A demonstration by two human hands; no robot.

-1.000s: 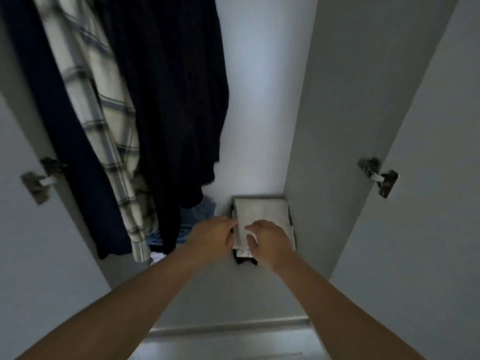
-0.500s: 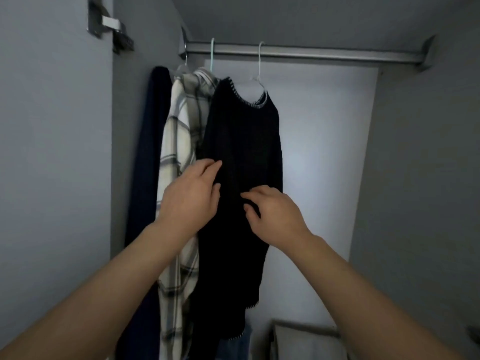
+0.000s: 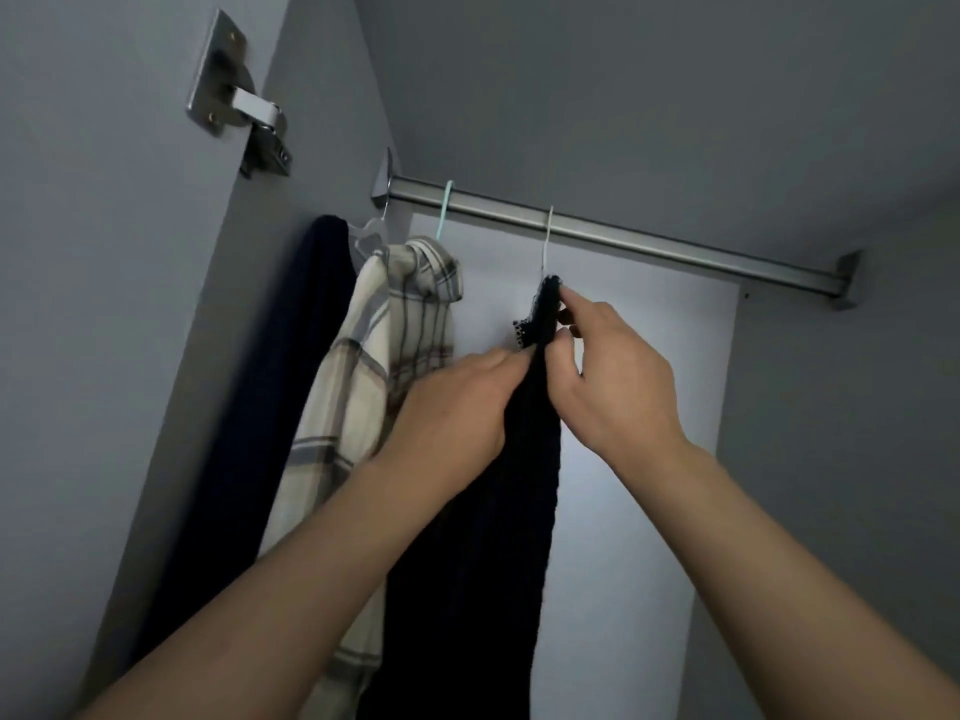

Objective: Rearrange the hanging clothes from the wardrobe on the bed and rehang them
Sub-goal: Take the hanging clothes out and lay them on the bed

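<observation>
A black knit top (image 3: 524,485) with pale edge stitching hangs edge-on from a white hanger (image 3: 548,236) on the metal rail (image 3: 649,244). My right hand (image 3: 608,376) pinches its shoulder near the collar. My left hand (image 3: 457,407) presses against the top's left side with fingers nearly straight. To the left hang a cream plaid shirt (image 3: 363,387) on a teal hanger (image 3: 443,210) and a dark navy garment (image 3: 280,387) on a clear hanger.
The wardrobe's grey left side wall carries a metal door hinge (image 3: 239,101). A grey right wall (image 3: 841,459) closes the other side. The rail's right half is bare, with the white back panel (image 3: 639,459) behind it.
The view tilted up from the wardrobe floor to the rail. Both hands rose from the folded pile to the black top, which turned edge-on as my right hand took its shoulder.
</observation>
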